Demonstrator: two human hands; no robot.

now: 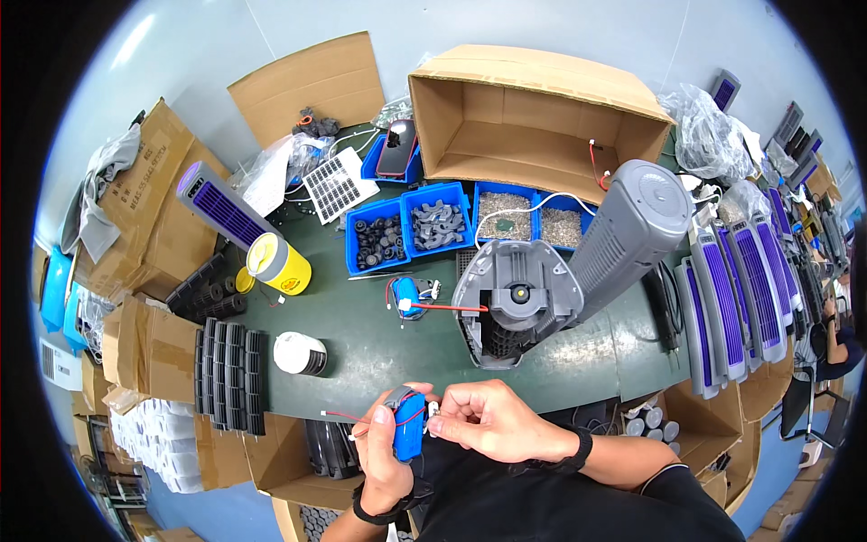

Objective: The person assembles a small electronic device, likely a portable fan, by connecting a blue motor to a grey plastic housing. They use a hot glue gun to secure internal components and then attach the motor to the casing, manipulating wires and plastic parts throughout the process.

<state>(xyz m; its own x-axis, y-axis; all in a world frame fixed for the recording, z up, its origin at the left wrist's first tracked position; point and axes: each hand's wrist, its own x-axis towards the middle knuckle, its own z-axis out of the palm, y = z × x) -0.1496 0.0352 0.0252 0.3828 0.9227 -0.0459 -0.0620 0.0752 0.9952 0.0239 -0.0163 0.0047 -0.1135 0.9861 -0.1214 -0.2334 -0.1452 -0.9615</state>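
My left hand [383, 459] is closed around a blue battery pack [409, 432] with thin red and black wires, held just off the table's near edge. With thumb and forefinger my right hand [502, 425] pinches a small white piece [433, 412] at the pack's right side; the fingers partly hide it. A second blue battery pack [408, 294] lies farther back on the green table. From it a red wire runs to a grey tower fan housing [519, 312], which lies with its open base end toward me.
Blue bins [377, 237] with small black and grey parts and screws stand mid-table before an open cardboard box [533, 135]. Left are a yellow canister [278, 264], a white tub [300, 353] and stacked black fan rotors [231, 375]. Purple-grey fan panels [722, 303] line the right.
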